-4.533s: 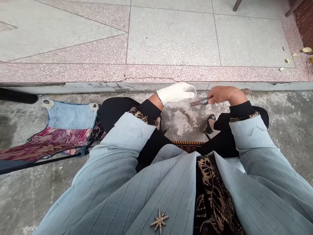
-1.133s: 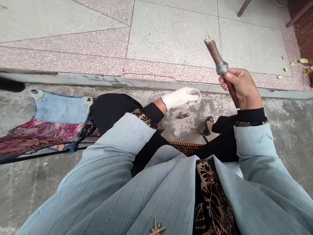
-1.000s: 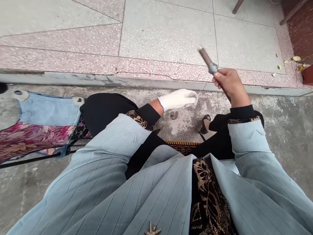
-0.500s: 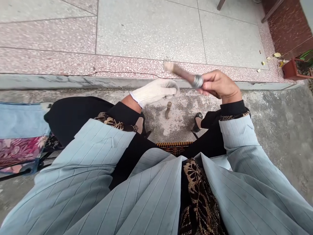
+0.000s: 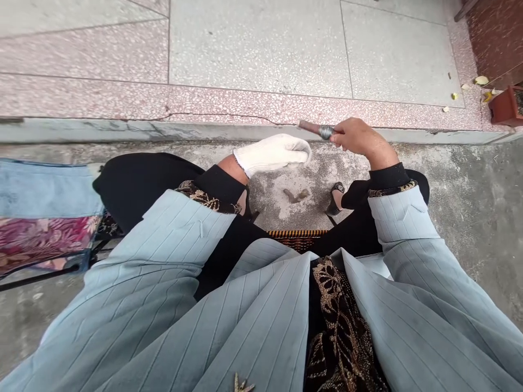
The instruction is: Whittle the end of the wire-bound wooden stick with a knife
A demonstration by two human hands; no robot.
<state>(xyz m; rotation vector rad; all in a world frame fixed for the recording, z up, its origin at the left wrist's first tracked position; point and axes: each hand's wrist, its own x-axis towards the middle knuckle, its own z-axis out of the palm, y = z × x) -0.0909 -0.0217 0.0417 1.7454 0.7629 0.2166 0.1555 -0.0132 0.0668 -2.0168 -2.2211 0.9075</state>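
Note:
My right hand (image 5: 356,137) is bare and closed round a brown wooden stick with a metal band (image 5: 321,130). The stick lies almost level and points left, over the step's edge. My left hand (image 5: 274,153), in a white knit glove, is curled shut just below and left of the stick's tip; what it holds, if anything, is hidden. A small brown piece (image 5: 296,195) lies on the concrete between my feet, below both hands.
I sit low with knees apart in black trousers and a pale blue striped jacket. A concrete step (image 5: 122,130) edges a pink and grey tiled floor (image 5: 253,54). A folding stool with denim and floral cloth (image 5: 44,218) stands at left. A red pot (image 5: 504,106) is far right.
My right hand has swung the stick down from raised upright to nearly level beside the gloved hand. The small brown piece on the concrete has shifted. The gloved hand stayed closed.

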